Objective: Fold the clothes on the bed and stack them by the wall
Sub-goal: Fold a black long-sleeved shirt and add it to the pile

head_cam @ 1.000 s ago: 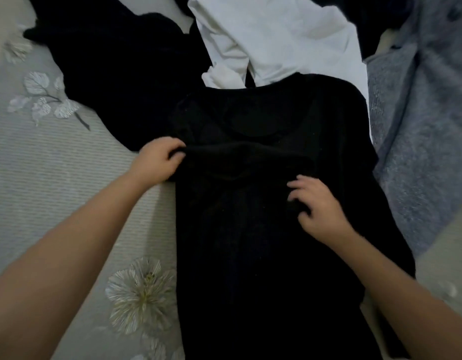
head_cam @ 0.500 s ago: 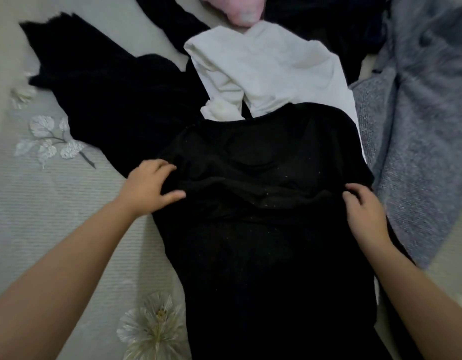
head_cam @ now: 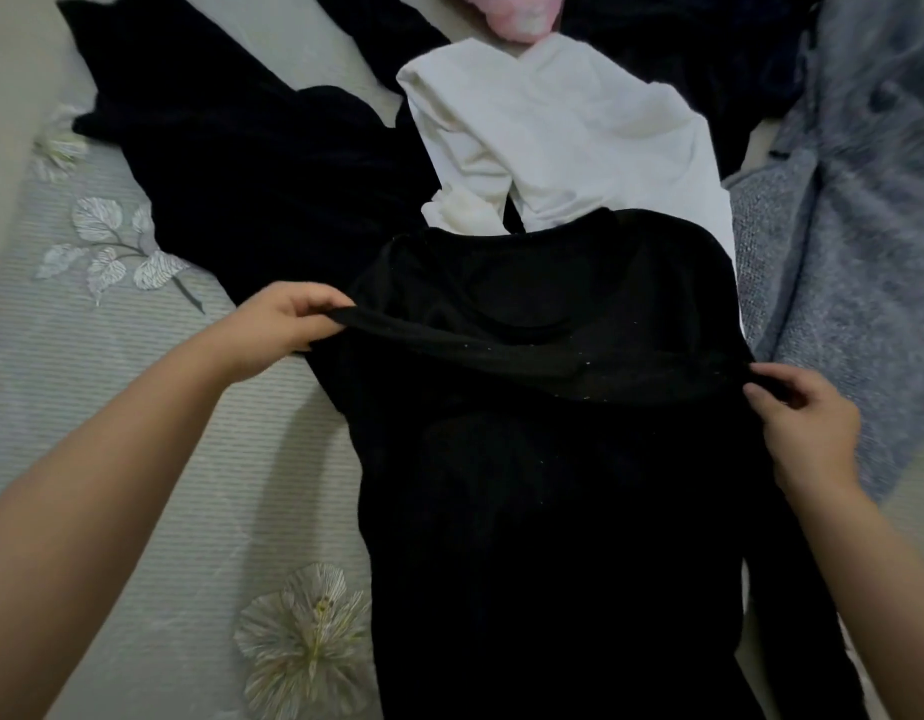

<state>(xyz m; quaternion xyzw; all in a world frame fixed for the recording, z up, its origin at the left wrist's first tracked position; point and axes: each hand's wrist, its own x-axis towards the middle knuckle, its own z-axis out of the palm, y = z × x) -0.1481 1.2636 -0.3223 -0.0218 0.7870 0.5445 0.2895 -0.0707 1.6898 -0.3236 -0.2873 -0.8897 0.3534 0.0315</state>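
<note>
A black garment [head_cam: 553, 485] lies lengthwise on the bed in front of me, its far part doubled back toward me. My left hand [head_cam: 288, 322] pinches the left end of that folded edge. My right hand [head_cam: 797, 423] pinches the right end, fingers curled round the cloth. The edge between the two hands is lifted a little off the layer below. Behind it lies a crumpled white garment [head_cam: 558, 132], partly under the black one.
Another black garment [head_cam: 252, 163] is spread at the back left. A grey fleecy blanket [head_cam: 854, 241] lies along the right. Something pink [head_cam: 517, 13] shows at the top edge with dark clothes beside it. The striped bedsheet [head_cam: 111, 407] with flower prints is bare at left.
My right hand moved from the middle of the black garment out to its right edge. Both hands now pinch the folded edge and have raised it.
</note>
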